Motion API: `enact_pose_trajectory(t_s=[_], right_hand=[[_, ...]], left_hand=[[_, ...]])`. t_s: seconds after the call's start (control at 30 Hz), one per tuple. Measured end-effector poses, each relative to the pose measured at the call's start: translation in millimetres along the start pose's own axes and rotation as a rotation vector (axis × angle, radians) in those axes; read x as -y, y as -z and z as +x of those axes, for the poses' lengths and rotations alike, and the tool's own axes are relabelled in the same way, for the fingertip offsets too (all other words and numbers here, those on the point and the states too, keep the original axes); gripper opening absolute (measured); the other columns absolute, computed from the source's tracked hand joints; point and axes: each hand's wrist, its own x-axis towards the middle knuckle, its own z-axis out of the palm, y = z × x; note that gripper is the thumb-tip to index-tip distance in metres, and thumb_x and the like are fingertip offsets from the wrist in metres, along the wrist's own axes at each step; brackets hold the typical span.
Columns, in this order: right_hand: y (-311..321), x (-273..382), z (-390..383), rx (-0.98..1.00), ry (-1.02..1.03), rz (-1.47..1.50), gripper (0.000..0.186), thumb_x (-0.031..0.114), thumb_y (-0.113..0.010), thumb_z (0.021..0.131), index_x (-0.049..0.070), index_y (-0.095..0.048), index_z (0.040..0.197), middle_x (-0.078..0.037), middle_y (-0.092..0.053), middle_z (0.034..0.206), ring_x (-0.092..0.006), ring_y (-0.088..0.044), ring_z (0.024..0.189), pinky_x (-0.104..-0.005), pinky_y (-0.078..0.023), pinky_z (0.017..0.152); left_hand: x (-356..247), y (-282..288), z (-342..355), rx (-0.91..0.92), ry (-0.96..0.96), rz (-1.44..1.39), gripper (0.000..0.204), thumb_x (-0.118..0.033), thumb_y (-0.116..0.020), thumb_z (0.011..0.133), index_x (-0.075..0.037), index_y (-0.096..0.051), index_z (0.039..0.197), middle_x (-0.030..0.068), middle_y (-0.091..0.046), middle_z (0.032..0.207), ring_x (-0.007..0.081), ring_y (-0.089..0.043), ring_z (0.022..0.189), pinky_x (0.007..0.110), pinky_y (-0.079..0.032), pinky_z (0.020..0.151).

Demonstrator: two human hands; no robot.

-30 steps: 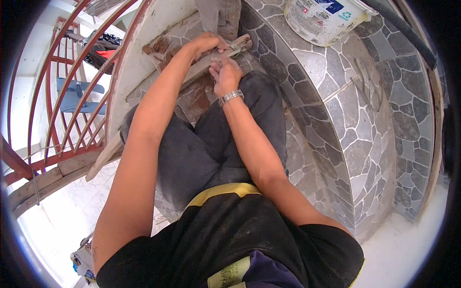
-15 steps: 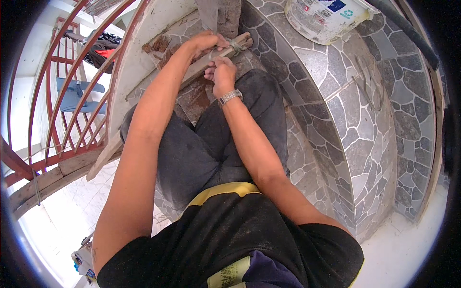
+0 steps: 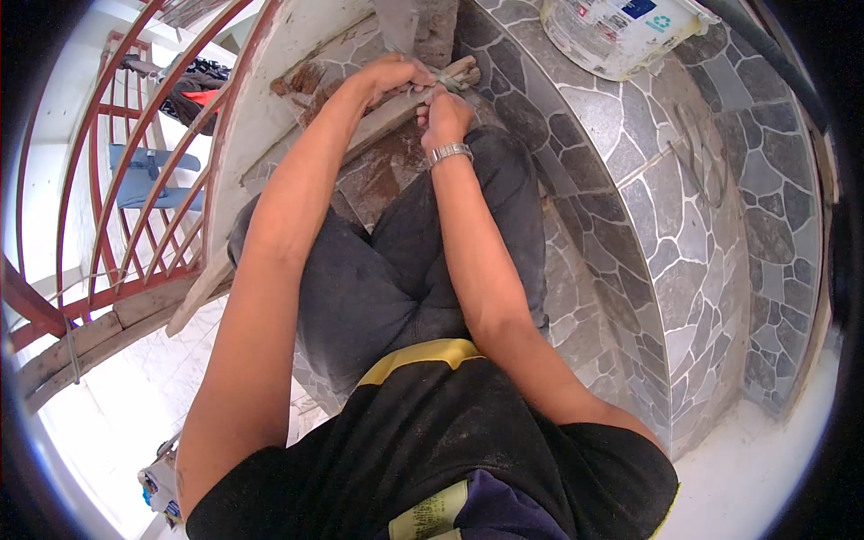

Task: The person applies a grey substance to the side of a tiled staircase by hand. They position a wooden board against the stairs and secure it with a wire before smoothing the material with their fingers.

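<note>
Ahead of my knees lies a long piece of wood [image 3: 382, 131], a second stick [image 3: 467, 68] beside it at the far end. A grey-green strip of cord or strap [image 3: 447, 79] is wrapped around that end. My left hand [image 3: 396, 76] rests over the wood, fingers curled at the strip. Just to its right and nearer me, my right hand [image 3: 447, 117], with a metal watch on the wrist, has its fingers closed at the same strip. The fingertips are small and partly hidden, so the exact grip of each on the strip is hard to see.
Stone-patterned steps [image 3: 621, 135] curve along the right. A stained white bucket [image 3: 612, 40] stands on an upper step, with a loop of wire or cord [image 3: 702, 166] below it. At left is a red metal railing [image 3: 94, 180] with clothes. Rough wooden post [image 3: 432, 36] stands ahead.
My right hand has moved up and to the right, closer to the wrapped end. My left hand has shifted slightly right, its fingers still at the strip.
</note>
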Motion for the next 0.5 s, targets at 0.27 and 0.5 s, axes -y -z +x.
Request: enact_pose_trajectory(t_s=[0.27,0.5], right_hand=[[-1,10,-8,0.006,-0.033,-0.079,0.016,0.008,-0.061,0.09,-0.006,-0.061,0.097,-0.01,-0.061,0.072,-0.0195,-0.063,0.058,-0.0318,-0.055,0.048],[4,19,20,-0.09,0.123,-0.329,0.028,-0.005,-0.065,0.081,-0.013,-0.055,0.107,-0.019,-0.067,0.086,-0.0241,-0.067,0.06,-0.0352,-0.059,0.05]], left_hand=[[4,4,-2,-0.025,0.054,0.003,0.016,-0.022,-0.07,0.085,-0.006,-0.072,0.089,-0.0007,-0.062,0.072,0.0091,-0.045,0.06,0.026,-0.034,0.053],[-6,1,-9,-0.007,-0.009,0.011,0.015,-0.016,-0.066,0.084,-0.004,-0.073,0.089,0.0003,-0.063,0.072,0.0093,-0.049,0.061,0.026,-0.037,0.053]])
